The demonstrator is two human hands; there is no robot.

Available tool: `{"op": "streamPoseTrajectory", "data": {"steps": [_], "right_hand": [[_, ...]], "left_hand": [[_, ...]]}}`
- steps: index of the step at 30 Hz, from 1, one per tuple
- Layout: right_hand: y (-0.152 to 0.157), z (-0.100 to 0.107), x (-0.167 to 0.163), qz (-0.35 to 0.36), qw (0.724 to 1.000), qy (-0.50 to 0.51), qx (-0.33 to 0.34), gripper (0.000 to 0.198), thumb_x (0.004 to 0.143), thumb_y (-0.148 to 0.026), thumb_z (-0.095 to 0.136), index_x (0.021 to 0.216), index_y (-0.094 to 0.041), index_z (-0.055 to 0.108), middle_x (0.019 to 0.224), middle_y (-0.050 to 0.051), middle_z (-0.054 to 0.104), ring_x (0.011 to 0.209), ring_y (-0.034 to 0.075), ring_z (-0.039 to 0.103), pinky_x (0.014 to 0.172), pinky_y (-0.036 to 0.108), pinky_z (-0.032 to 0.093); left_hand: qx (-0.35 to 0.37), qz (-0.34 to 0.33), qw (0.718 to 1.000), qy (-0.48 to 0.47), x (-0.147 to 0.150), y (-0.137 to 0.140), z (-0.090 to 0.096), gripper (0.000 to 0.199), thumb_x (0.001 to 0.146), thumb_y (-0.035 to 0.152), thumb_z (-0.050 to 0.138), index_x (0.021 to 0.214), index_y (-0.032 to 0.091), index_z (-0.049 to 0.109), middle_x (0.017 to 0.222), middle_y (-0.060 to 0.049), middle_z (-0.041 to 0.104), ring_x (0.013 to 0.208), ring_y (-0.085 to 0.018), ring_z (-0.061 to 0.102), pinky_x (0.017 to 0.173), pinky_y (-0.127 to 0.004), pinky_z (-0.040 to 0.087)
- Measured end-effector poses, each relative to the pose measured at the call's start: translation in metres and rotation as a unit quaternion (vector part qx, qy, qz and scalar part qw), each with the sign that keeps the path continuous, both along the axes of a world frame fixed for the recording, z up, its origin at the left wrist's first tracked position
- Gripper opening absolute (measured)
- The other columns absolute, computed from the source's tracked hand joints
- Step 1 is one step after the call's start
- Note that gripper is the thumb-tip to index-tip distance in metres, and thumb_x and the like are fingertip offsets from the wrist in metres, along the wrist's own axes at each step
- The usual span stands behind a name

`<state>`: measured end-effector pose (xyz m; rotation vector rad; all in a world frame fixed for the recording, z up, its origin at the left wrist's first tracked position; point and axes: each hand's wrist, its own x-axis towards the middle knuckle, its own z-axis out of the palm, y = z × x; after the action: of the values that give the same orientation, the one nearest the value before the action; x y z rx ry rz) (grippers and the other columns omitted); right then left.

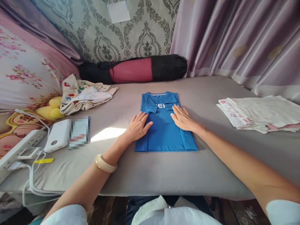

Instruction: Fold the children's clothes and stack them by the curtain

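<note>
A blue shirt (164, 134) lies folded on the grey bed sheet, its sides and sleeves turned in over its body. Its collar end points away from me, and white lettering shows partly between the sleeves. My left hand (138, 125) rests flat on the shirt's left edge, fingers stretched out, thumb toward the middle. On the right side my right hand (182, 118) lies flat, fingertips touching the folded sleeve near the lettering. Neither hand grips anything. A pale bangle (105, 163) circles my left wrist.
Folded pale cloths (262, 114) lie at the right, and a crumpled patterned garment (86, 95) at the left. A black and red long bag (131, 71) lies along the wall. A power strip (21, 153), cables and a white power bank (57, 135) occupy the near left.
</note>
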<state>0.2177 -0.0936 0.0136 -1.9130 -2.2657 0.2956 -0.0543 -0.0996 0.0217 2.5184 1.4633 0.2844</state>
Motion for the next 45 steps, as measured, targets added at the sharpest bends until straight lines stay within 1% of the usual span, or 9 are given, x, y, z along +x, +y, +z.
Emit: {"op": "streamPoseTrajectory", "data": {"steps": [4,9,16,21,25,31,38,42,45], "right_hand": [[-0.007,-0.012,-0.005,0.016,0.998,-0.042,0.037,0.073,0.099,-0.047,0.012,0.154,0.000,0.025,0.163,0.017,0.018,0.151,0.028,0.015,0.123,0.048,0.014],[-0.006,-0.016,-0.009,0.015,0.996,-0.059,0.064,0.071,0.099,-0.045,0.016,0.153,-0.001,0.029,0.162,0.017,0.021,0.150,0.029,0.018,0.123,0.048,0.016],[-0.014,0.000,-0.005,0.011,1.000,-0.017,0.012,0.070,0.099,-0.047,0.015,0.155,-0.006,0.025,0.163,0.014,0.018,0.151,0.026,0.014,0.123,0.046,0.015],[-0.044,0.007,-0.006,0.040,0.999,0.005,0.004,0.073,0.099,-0.054,0.012,0.157,-0.009,0.021,0.164,0.014,0.016,0.151,0.024,0.011,0.124,0.045,0.014],[-0.064,0.004,-0.016,0.061,0.998,0.000,0.003,0.074,0.100,-0.055,0.013,0.156,-0.008,0.022,0.164,0.015,0.016,0.151,0.025,0.012,0.123,0.046,0.014],[-0.064,-0.002,-0.022,0.062,0.998,-0.015,0.013,0.072,0.100,-0.052,0.015,0.155,-0.007,0.027,0.162,0.016,0.020,0.151,0.026,0.015,0.123,0.048,0.016],[-0.070,0.005,-0.021,0.067,0.998,-0.013,0.010,0.069,0.101,-0.049,0.017,0.155,-0.008,0.027,0.162,0.016,0.021,0.151,0.026,0.016,0.123,0.048,0.017],[-0.092,0.015,-0.031,0.119,0.993,-0.021,0.018,0.065,0.102,-0.046,0.019,0.154,-0.008,0.029,0.162,0.015,0.022,0.150,0.025,0.017,0.122,0.048,0.018],[-0.105,0.017,-0.039,0.150,0.988,-0.028,0.031,0.060,0.103,-0.042,0.022,0.154,-0.012,0.032,0.162,0.014,0.024,0.150,0.025,0.019,0.121,0.051,0.020]], "left_hand": [[-0.004,-0.009,0.999,0.040,0.008,-0.003,-0.004,0.070,0.100,0.056,0.023,0.153,0.009,0.027,0.161,-0.016,0.025,0.151,-0.027,0.015,0.123,-0.050,0.016],[0.001,-0.003,0.998,0.065,0.010,-0.003,-0.007,0.072,0.100,0.057,0.021,0.154,0.010,0.025,0.162,-0.016,0.021,0.151,-0.028,0.015,0.123,-0.051,0.015],[-0.037,0.007,0.997,0.069,0.008,-0.007,0.003,0.071,0.100,0.057,0.019,0.155,0.012,0.023,0.163,-0.015,0.020,0.152,-0.027,0.013,0.122,-0.052,0.014],[-0.045,-0.023,0.997,0.057,0.001,-0.029,0.011,0.075,0.100,0.060,0.017,0.154,0.010,0.025,0.162,-0.017,0.021,0.152,-0.027,0.012,0.122,-0.052,0.013],[-0.030,-0.042,0.998,0.047,0.003,-0.040,0.005,0.077,0.099,0.062,0.019,0.152,0.007,0.028,0.162,-0.019,0.020,0.151,-0.028,0.013,0.123,-0.049,0.017],[0.004,-0.049,0.998,0.037,0.006,-0.039,-0.005,0.075,0.099,0.061,0.020,0.151,0.008,0.031,0.161,-0.019,0.024,0.151,-0.028,0.017,0.122,-0.048,0.020],[0.000,-0.040,0.997,0.062,0.006,-0.046,0.006,0.073,0.100,0.059,0.023,0.150,0.006,0.032,0.161,-0.020,0.023,0.151,-0.030,0.017,0.122,-0.049,0.019],[0.004,-0.098,0.993,0.059,0.008,-0.064,0.014,0.072,0.100,0.058,0.019,0.151,0.009,0.031,0.162,-0.017,0.023,0.151,-0.028,0.015,0.123,-0.048,0.018],[-0.004,-0.140,0.989,0.055,0.010,-0.073,0.015,0.070,0.100,0.058,0.018,0.152,0.013,0.030,0.162,-0.015,0.024,0.151,-0.027,0.017,0.123,-0.047,0.018]]}}
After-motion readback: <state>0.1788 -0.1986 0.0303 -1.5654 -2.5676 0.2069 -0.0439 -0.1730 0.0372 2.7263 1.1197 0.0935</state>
